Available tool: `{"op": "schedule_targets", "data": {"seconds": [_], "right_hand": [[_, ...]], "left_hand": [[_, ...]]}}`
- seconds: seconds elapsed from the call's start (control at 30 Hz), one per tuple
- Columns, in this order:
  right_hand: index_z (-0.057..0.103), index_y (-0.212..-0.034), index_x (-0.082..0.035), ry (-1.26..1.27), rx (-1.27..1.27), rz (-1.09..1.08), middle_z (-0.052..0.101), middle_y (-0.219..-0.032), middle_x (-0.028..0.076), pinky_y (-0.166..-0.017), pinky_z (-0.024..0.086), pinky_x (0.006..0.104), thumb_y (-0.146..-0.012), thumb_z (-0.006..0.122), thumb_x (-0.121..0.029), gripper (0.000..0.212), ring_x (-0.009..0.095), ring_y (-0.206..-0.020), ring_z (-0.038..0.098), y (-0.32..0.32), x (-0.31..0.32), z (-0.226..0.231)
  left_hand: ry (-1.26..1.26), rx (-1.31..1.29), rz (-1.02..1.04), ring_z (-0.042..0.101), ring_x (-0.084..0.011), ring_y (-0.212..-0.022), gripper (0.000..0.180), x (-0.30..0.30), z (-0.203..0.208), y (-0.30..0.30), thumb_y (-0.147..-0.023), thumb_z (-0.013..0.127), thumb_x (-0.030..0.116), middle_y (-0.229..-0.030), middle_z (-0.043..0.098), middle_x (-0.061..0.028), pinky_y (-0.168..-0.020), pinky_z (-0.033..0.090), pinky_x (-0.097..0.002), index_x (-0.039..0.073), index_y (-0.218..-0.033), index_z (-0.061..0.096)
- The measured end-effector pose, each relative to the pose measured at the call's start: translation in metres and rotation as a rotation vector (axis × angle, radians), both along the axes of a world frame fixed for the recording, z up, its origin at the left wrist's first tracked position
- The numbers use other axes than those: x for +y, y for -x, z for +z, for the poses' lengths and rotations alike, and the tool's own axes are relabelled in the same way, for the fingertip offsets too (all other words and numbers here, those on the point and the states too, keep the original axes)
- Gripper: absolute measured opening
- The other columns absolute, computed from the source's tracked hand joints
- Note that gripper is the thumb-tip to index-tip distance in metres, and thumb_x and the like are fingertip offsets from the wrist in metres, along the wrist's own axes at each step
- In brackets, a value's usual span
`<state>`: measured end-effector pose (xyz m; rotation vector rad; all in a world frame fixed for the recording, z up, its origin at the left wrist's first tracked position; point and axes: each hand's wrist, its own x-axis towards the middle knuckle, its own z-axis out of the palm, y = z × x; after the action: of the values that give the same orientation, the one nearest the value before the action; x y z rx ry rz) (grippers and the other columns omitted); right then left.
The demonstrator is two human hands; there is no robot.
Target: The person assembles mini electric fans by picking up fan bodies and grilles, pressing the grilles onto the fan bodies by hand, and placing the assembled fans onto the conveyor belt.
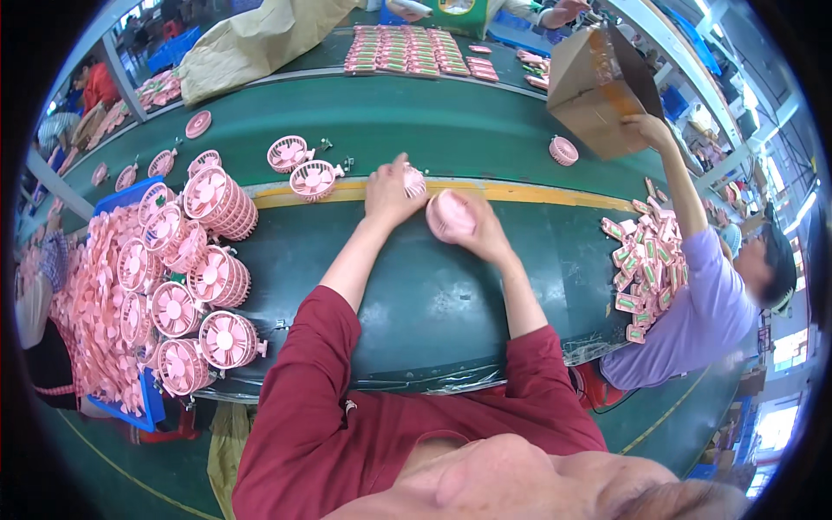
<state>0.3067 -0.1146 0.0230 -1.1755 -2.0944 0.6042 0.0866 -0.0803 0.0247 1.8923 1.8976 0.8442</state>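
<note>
Red sleeves are reaching out: right hand gripping a pink fan body, left hand pressing a grille just beside it, best kept square.

Two pink fans on yellow line; one cardboard box

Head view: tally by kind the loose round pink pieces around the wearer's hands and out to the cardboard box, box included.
Fan cages with clips: 2
Lone fan cage: 1
Round shell in the right hand: 1
Small piece at the left hand: 1
Cardboard box: 1
Total: 6
</note>
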Motion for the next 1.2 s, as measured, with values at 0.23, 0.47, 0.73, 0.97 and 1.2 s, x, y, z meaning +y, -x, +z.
{"op": "schedule_targets", "data": {"seconds": [0.23,0.47,0.73,0.97,1.2], "right_hand": [[0.056,-0.13,-0.018,-0.173,-0.235,0.065,0.045,-0.14,0.016,-0.107,0.033,0.0517,-0.068,0.083,-0.026,0.068,0.037,-0.132,0.04,0.008,-0.042,0.01],[0.068,-0.111,-0.008,-0.05,0.033,0.082,0.065,-0.11,0.013,-0.087,0.049,0.038,-0.081,0.075,-0.02,0.033,0.029,-0.104,0.062,0.034,-0.039,0.044],[0.054,-0.13,-0.002,0.134,0.567,0.107,0.061,-0.12,0.011,-0.092,0.049,0.0316,-0.083,0.068,-0.004,0.049,0.018,-0.107,0.061,0.118,-0.012,0.047],[0.047,-0.137,-0.005,-0.318,0.208,0.114,0.043,-0.138,0.024,-0.105,0.037,0.0462,-0.091,0.058,-0.024,0.051,0.041,-0.125,0.044,0.155,-0.018,0.024],[0.031,-0.141,0.0,-0.016,0.513,0.229,0.043,-0.135,0.024,-0.107,0.035,0.0397,-0.094,0.052,-0.041,0.066,0.035,-0.127,0.045,0.167,-0.018,0.012]], "left_hand": [[0.042,-1.929,-0.154,0.052,-0.0154,-0.113,0.045,0.008,0.014,0.036,-0.09,0.064,0.041,-0.121,0.059,0.0016,-0.097,0.041,-0.0465,0.02,-0.128,0.055],[0.088,-2.202,-0.485,0.046,-0.0285,-0.128,0.062,-0.042,-0.006,0.052,-0.076,0.075,0.024,-0.133,0.053,-0.0093,-0.106,0.037,-0.0511,0.013,-0.132,0.052],[0.202,-2.206,-0.286,0.058,-0.0275,-0.115,0.05,-0.054,0.004,0.059,-0.1,0.041,0.047,-0.124,0.06,-0.0127,-0.102,0.045,-0.0457,0.006,-0.125,0.055],[0.092,-2.057,-0.192,0.062,-0.0197,-0.105,0.041,-0.065,0.012,0.057,-0.103,0.039,0.038,-0.115,0.063,-0.0077,-0.091,0.052,-0.036,0.006,-0.121,0.056],[-0.472,-1.345,0.011,0.056,-0.0149,-0.099,0.032,-0.067,0.012,0.034,-0.105,0.035,0.027,-0.108,0.057,-0.0076,-0.085,0.046,-0.0302,0.003,-0.117,0.053]]}}
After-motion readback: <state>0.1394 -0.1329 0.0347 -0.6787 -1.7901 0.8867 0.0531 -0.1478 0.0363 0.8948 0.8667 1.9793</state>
